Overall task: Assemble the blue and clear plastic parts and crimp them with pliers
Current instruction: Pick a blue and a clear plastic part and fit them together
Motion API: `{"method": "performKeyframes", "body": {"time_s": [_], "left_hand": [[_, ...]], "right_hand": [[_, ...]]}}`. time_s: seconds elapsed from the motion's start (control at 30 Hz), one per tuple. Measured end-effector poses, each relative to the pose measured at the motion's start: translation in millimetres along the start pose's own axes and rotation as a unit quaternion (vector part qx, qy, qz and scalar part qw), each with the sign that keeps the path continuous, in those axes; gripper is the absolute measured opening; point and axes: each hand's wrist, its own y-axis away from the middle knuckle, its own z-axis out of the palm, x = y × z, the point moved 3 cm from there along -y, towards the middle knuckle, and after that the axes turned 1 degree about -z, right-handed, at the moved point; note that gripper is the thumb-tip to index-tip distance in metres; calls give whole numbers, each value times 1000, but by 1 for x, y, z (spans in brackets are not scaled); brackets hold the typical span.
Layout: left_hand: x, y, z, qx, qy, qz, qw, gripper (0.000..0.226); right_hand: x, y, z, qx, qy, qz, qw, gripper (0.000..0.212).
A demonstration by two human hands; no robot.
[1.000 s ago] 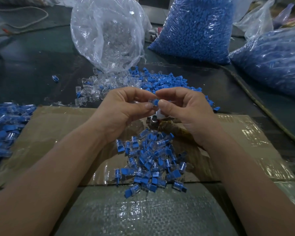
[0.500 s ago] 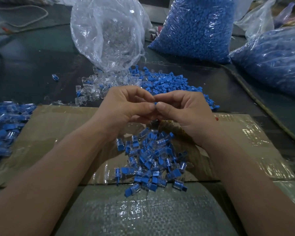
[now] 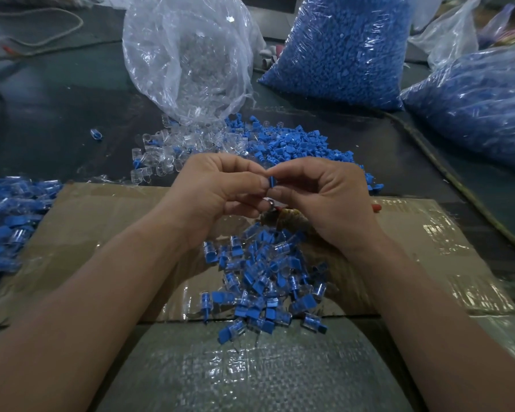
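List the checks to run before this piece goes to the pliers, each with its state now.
1. Blue part pinched between left hand and right hand: ok.
2. Clear half seated on it: cannot tell, fingers hide it.
3. Pliers within reach: ok, they lie on the cardboard under the hands, mostly hidden.
4. A hand free for the pliers: not ok, both grip the piece.
5. Drop spot: ok, the assembled pile lies on the cardboard below the hands.
6. Stock: ok, loose blue parts and loose clear parts lie beyond the hands.
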Motion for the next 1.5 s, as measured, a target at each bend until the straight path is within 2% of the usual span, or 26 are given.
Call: {"method": "performKeyframes", "body": {"time_s": [0.4, 0.53, 0.6, 0.7, 0.8, 0.93, 1.03, 1.1, 1.3, 1.5], "left_hand": [[-3, -1, -2, -3, 8, -9, 1000, 16], [-4, -2, -3, 4, 11, -5, 1000, 9], [-3, -2, -5, 16, 23, 0, 1000, 6], [-2, -3, -9, 29, 35, 5, 999, 15], [-1, -4, -11, 36, 38, 3, 999, 16], [-2, -5, -12, 45, 45, 4, 998, 18], [-2, -5, -13, 45, 45, 4, 998, 18], [-2, -6, -12, 42, 45, 5, 998, 17], [-2, -6, -12, 35, 44, 3, 998, 17], [-3, -6, -12, 33, 49, -2, 998, 16]], "right_hand": [[2, 1, 0, -4, 42, -20, 999, 33], [6, -1, -7, -14, 26, 44, 999, 23], [13, -3, -19, -3, 67, 75, 995, 20], [22, -3, -40, -15, 127, 136, 982, 17], [29, -1, -53, -91, 178, 204, 958, 32], [33, 5, -55, -226, 239, 285, 900, 72], [36, 7, -52, -282, 293, 291, 866, 86], [36, 7, -49, -291, 308, 284, 860, 88], [37, 4, -47, -269, 331, 271, 863, 79], [32, 0, -42, -229, 368, 237, 869, 31]]}}
